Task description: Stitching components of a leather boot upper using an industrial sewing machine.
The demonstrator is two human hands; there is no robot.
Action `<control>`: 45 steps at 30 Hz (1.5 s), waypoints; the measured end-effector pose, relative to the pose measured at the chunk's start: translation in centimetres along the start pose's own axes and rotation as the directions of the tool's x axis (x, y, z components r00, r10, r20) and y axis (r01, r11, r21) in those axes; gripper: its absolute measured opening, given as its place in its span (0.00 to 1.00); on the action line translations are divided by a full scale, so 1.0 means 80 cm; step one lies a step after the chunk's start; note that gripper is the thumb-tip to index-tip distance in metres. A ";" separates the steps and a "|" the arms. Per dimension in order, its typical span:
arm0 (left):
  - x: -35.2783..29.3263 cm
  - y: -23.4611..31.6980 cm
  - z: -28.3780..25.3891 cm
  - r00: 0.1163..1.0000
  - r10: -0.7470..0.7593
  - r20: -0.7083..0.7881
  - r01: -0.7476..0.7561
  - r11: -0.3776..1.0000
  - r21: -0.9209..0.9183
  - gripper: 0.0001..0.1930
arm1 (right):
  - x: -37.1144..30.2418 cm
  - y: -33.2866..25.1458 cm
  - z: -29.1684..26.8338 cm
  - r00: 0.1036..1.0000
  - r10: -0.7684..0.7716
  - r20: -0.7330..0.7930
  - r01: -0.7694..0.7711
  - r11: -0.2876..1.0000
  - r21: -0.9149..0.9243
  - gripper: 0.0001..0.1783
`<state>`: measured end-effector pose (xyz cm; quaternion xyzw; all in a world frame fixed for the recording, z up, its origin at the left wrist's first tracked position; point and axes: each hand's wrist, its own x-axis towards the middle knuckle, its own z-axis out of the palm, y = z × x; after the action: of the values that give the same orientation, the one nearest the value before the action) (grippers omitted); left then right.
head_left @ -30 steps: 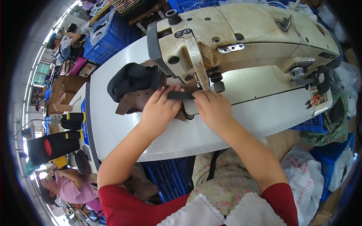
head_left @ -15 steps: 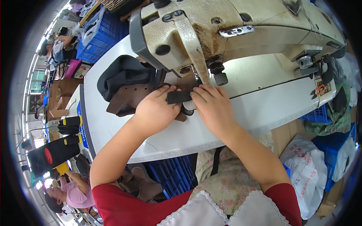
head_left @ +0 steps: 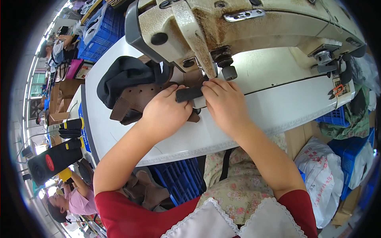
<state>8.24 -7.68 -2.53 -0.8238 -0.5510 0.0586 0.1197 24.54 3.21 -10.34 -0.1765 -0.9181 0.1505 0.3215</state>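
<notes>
A brown leather shoe upper (head_left: pixel 141 97) with a row of punched holes lies at the sewing machine (head_left: pixel 198 35), its black lining (head_left: pixel 125 79) bunched behind it. My left hand (head_left: pixel 167 111) grips the upper's near edge, fingers curled by a short black strip (head_left: pixel 188 94). Against the strip's right end press the bent fingers of my right hand (head_left: pixel 225 104), just in front of the machine's presser foot. The strip bridges the gap between both hands. Its underside and both thumbs are mostly hidden, and the needle point does not show clearly.
Orange-handled thread snips (head_left: pixel 336 91) lie at the white table's (head_left: pixel 274 107) right end. Below stand a blue crate (head_left: pixel 180 180) and brown leather pieces (head_left: pixel 147 192). White plastic bags (head_left: pixel 320 178) are at right. A person in pink (head_left: pixel 81 200) works at left.
The view has shifted slightly, so machine and table sit a little higher and further left. The strip's left end now looks tilted and rounder. Both hands keep their hold.
</notes>
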 end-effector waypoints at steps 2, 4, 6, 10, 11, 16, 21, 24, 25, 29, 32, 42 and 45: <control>0.002 0.003 -0.001 1.000 -0.001 0.021 0.002 1.000 -0.007 0.12 | 0.002 0.002 -0.003 1.000 0.008 0.015 -0.008 1.000 0.000 0.12; 0.004 0.010 -0.004 0.997 -0.017 0.082 0.018 1.000 -0.014 0.10 | 0.003 0.005 -0.003 0.999 0.014 0.031 -0.014 1.000 0.002 0.12; 0.006 0.017 0.000 0.998 -0.030 0.048 0.031 0.999 -0.020 0.11 | 0.003 0.007 -0.006 0.999 0.011 0.037 -0.011 1.000 0.006 0.12; 0.011 0.026 0.002 0.997 -0.066 0.026 0.067 0.997 -0.033 0.12 | 0.003 0.011 -0.007 1.000 0.001 0.018 -0.001 1.000 -0.003 0.12; 0.012 0.027 0.002 0.997 -0.069 0.029 0.070 0.997 -0.032 0.12 | 0.004 0.011 -0.009 1.000 0.003 0.029 -0.003 1.000 -0.005 0.11; 0.015 0.029 0.002 0.997 -0.072 0.019 0.072 0.997 -0.012 0.11 | 0.006 0.013 -0.013 1.000 0.003 0.019 -0.002 1.000 -0.010 0.09; 0.019 0.039 0.002 0.994 -0.100 0.035 0.100 0.995 0.008 0.12 | 0.005 0.020 -0.013 0.999 0.045 0.017 -0.046 0.999 0.030 0.12; 0.025 0.047 0.002 0.989 -0.136 0.053 0.135 0.990 0.028 0.13 | 0.006 0.022 -0.013 0.997 0.066 0.033 -0.066 0.998 -0.005 0.11; 0.026 0.050 0.003 0.988 -0.153 0.037 0.152 0.988 0.029 0.13 | 0.007 0.024 -0.013 0.997 0.064 0.033 -0.064 0.998 -0.003 0.11; 0.033 0.057 0.012 0.983 -0.177 -0.053 0.179 0.984 0.020 0.10 | 0.010 0.030 -0.011 0.998 0.061 0.015 -0.061 0.998 0.034 0.10; 0.039 0.061 0.011 0.978 -0.204 -0.045 0.205 0.979 0.016 0.09 | 0.011 0.034 -0.009 0.998 0.066 -0.006 -0.066 0.997 0.025 0.10; 0.044 0.069 0.017 0.962 -0.255 -0.100 0.256 0.967 0.003 0.07 | 0.013 0.034 -0.011 0.999 0.045 0.014 -0.047 0.983 0.177 0.13; 0.047 0.074 0.019 0.958 -0.269 -0.097 0.271 0.963 0.001 0.07 | 0.014 0.038 -0.010 0.997 0.065 0.029 -0.070 0.977 0.199 0.13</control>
<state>14.61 -6.20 -5.44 -0.7418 -0.6514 0.0059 0.1591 24.93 6.54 -10.27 -0.1726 -0.8953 0.2548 0.3220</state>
